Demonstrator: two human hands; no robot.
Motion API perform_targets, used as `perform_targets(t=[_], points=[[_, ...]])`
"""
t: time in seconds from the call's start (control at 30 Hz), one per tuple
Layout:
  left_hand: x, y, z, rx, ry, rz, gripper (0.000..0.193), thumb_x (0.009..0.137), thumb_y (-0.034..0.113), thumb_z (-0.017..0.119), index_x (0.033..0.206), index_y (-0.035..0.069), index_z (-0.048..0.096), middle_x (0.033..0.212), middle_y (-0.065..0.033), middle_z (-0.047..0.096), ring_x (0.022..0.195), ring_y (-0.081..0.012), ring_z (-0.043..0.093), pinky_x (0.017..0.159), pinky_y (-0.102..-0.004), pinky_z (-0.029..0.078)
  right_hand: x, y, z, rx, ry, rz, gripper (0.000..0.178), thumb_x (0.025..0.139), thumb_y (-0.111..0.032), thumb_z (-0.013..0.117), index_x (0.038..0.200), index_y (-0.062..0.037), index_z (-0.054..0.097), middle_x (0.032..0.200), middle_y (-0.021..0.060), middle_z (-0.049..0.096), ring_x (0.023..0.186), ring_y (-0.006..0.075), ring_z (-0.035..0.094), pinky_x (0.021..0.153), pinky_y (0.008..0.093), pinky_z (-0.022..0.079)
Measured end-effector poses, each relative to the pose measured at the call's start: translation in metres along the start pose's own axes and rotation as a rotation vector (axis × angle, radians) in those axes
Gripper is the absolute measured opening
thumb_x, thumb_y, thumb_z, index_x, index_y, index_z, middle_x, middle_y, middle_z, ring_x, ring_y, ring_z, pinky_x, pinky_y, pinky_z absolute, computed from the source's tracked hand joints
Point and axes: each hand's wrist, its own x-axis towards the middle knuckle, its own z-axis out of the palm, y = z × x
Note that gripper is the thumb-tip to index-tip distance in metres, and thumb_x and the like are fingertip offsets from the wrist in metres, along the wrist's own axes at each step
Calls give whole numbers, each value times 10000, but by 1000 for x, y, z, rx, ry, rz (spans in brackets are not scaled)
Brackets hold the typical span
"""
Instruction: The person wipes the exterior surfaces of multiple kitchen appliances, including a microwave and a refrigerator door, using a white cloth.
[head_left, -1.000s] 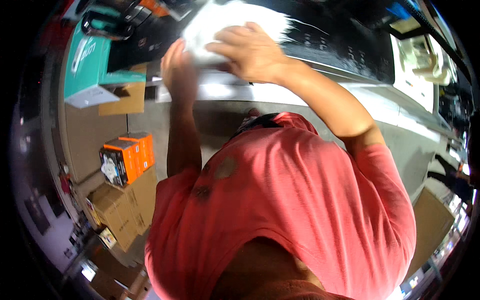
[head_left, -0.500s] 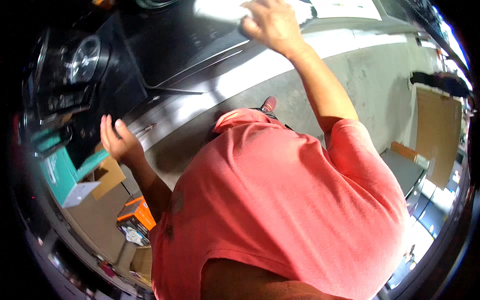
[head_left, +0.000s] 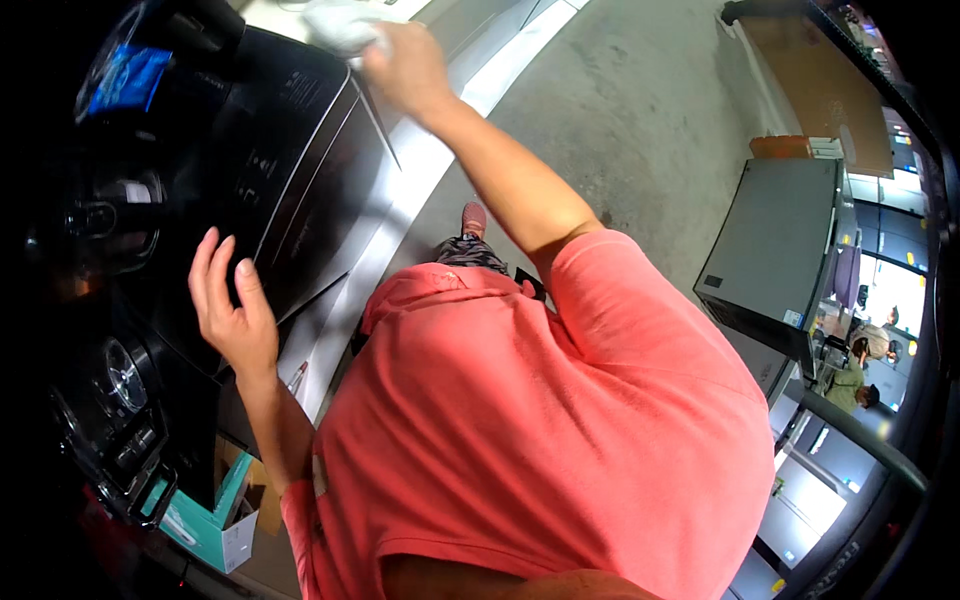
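Observation:
At the upper left, my right hand (head_left: 408, 68) is closed on a crumpled white cloth (head_left: 345, 24), slightly blurred, at the far end of a large black box-shaped item (head_left: 285, 110). Whether the cloth touches that item or the white surface beyond it, I cannot tell. My left hand (head_left: 238, 305) holds nothing. Its fingers are stretched and apart, with the thumb up, beside the near end of the black item.
A black appliance with a clear round part (head_left: 122, 378) stands at the left. Below it sits an open teal box (head_left: 225, 515). White shelf edging (head_left: 410, 150) borders the grey floor (head_left: 610, 120). A grey cabinet (head_left: 770, 240) stands right, with people beyond it.
My view has turned, so the black item now lies further left and the grey cabinet shows more fully. A white cloth now shows in my right hand. My left hand stays open.

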Motion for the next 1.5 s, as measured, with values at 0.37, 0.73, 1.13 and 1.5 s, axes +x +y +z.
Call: perform_targets(t=[0.37, 0.73, 1.13, 1.5], points=[[146, 47, 119, -72, -267, 401, 219, 853, 81, 597, 1063, 24, 620, 1155, -144, 597, 1074, -304, 576, 921, -348, 444, -50, 102, -129, 1581, 174, 896, 381, 907, -180, 461, 1212, 46, 487, 1129, 160, 602, 1014, 271, 604, 917, 394, 490], [242, 36, 256, 80, -563, 427, 388, 890, 103, 467, 1263, 2, 502, 1371, -172, 435, 1297, -335, 368, 1093, -393, 278, -26, 106, -62, 655, 111, 576, 413, 790, -166, 716, 1109, -9, 506, 1061, 129, 522, 1002, 212, 523, 869, 338, 435], [244, 53, 258, 105, -603, 431, 391, 930, 125, 396, 1296, 5, 461, 1390, -181, 404, 1311, -364, 338, 1091, -439, 251, 124, 239, -53, 544, 477, 817, 489, 866, -269, 567, 1262, -12, 440, 1234, 232, 475, 1180, 385, 441, 988, 411, 362], [245, 50, 262, 105, -599, 444, 374, 879, 70, 450, 1242, 0, 500, 1358, -186, 440, 1282, -374, 376, 1074, -447, 269, -106, 167, 131, 1064, 254, 1506, 314, 946, -176, 492, 1240, -91, 421, 1005, 59, 540, 878, 177, 534, 759, 349, 476]])
